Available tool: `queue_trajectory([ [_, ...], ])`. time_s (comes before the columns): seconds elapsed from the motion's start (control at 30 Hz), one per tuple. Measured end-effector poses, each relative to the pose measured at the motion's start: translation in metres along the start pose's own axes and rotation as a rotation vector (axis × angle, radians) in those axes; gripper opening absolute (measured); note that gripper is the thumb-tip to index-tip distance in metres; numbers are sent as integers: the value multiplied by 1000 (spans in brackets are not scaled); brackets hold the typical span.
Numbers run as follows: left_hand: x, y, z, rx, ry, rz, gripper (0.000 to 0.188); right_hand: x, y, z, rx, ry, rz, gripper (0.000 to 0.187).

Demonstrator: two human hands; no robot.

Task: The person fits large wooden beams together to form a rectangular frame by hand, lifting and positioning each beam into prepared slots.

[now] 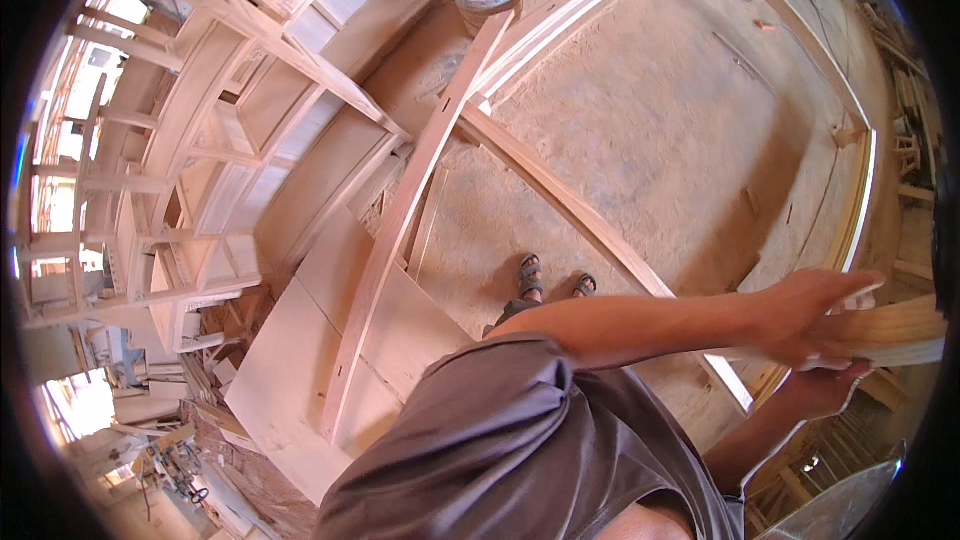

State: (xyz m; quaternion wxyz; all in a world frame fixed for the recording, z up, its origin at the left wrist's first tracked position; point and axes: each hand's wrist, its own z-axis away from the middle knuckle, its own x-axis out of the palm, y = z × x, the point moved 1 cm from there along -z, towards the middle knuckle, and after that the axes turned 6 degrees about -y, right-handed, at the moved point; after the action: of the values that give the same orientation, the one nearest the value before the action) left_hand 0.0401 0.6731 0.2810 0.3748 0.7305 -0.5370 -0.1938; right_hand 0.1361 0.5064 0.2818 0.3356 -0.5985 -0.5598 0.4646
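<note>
View: head.
Left hand (785,322): fingers grasping a wooden board, thumb along its upper side, other fingers under it.
Right hand (822,392): just below the left, fingers up at the board's lower edge; can't tell if they clasp it or only touch.
Wooden board (900,328): at the left hand's fingers, sticking out right of them toward the picture's rim.
Diagonal beam (570,202): up and left of the fingers, well apart, running down toward the left forearm.
Long beam (408,205): farther left of the fingers, slanted, lower end over a pale panel (292,350).
Sandals (530,274): left of the fingers, worn, on the dusty floor (640,100).
Bucket (484,2): far up-left of the fingers.
Wooden shelving frames (228,90): far left of the fingers, beyond the long beam.
</note>
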Motion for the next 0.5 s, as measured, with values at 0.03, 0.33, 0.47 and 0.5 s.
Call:
queue_trajectory([
  [0.03,3,-18,30,-33,-36,-19,104,-2,-25,-10,49,51,-273,63],
  [0.33,-83,-115,235,-512,-202,-568,83,-42,-16,-35,306,293,-376,59],
  [0.47,-100,-164,265,-617,-455,-576,74,-61,84,-2,304,489,-199,54],
  [0.5,-105,-163,275,-618,-410,-699,75,-59,113,11,424,523,-276,54],
])
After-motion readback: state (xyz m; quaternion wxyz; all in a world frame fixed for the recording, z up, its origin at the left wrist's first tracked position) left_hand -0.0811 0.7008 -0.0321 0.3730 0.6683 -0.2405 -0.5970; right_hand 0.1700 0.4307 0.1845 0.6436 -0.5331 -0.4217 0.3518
